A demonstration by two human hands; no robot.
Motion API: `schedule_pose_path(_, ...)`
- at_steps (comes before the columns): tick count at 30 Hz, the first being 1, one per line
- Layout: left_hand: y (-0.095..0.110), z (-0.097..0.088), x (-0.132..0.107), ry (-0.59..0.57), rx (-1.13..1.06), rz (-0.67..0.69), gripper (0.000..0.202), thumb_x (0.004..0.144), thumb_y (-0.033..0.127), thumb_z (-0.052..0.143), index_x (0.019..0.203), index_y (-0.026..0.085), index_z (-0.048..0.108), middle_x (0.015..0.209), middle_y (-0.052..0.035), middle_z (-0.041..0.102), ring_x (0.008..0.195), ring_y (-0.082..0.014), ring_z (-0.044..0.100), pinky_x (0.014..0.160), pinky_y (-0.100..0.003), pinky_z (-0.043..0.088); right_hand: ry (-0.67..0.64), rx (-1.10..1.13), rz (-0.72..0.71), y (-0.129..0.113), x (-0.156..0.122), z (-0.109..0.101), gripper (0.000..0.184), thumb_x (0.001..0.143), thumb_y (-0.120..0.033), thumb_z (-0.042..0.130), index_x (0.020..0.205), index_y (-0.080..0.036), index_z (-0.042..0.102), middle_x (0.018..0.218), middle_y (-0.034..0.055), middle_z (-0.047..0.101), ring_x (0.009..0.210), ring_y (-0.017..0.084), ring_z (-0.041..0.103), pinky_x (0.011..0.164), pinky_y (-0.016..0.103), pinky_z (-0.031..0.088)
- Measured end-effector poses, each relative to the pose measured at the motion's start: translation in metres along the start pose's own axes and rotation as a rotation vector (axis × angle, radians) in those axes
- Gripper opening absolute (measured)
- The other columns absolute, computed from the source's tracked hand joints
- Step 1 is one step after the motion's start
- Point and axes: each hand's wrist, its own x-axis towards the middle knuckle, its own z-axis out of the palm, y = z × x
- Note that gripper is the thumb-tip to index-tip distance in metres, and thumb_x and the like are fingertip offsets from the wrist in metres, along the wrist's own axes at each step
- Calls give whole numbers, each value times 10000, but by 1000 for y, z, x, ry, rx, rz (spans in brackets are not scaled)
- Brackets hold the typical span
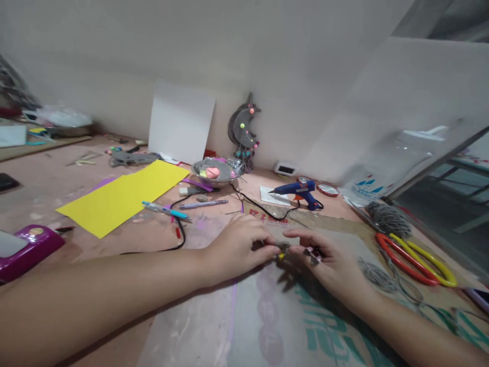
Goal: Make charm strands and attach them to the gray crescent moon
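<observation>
My left hand (246, 239) is closed, thumb and fingertips pinching one side of a small grey-and-yellow piece (282, 250). Its exact kind is too small and blurred to make out. On the other side my right hand (328, 260) curls with its thumb tip near the same piece. A small dark-and-pink patterned object (313, 256) sits in its bent fingers, partly hidden. Both hands are just above a translucent plastic sheet (198, 326) with printed lettering.
A blue glue gun (300, 191) rests behind my hands, near a metal bowl (198, 168). Red-and-yellow-handled scissors (405, 260) and a grey yarn ball (389, 219) are at right. Yellow paper (126, 196), pens (166, 210) and a purple tool (36, 250) occupy the left.
</observation>
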Motion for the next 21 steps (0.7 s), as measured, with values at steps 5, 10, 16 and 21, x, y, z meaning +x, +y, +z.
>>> schedule_pose_path(5,3,-2,-1,-58,-62,-4,174,846,336,594,909,212,698,852,-19,719,855,-184,605,823,-318,393,0,-10,-136,-6,1,-2,163,847,-311,550,828,-211,677,753,38,731,631,150,678,564,224,531)
schedule_pose_path(10,7,-7,0,-152,-295,-48,365,891,316,516,1231,190,558,1048,-54,705,978,-182,629,892,-303,436,39,-33,-298,-7,-3,-3,84,839,-266,591,874,-229,658,731,22,721,584,135,663,525,210,513)
schedule_pose_path(16,9,-9,0,-151,-308,30,354,955,326,364,1205,189,573,1240,-76,617,1165,-188,534,1012,-329,371,29,4,-397,-6,-4,-3,110,839,-159,580,897,-235,634,675,-3,672,545,109,620,496,188,470)
schedule_pose_path(21,7,-4,-2,-222,-279,93,255,927,253,411,1102,181,583,1163,-88,620,1133,-195,514,1012,-345,359,6,44,-431,-9,-5,-4,115,834,-150,579,904,-213,645,622,-12,608,514,96,561,478,188,422)
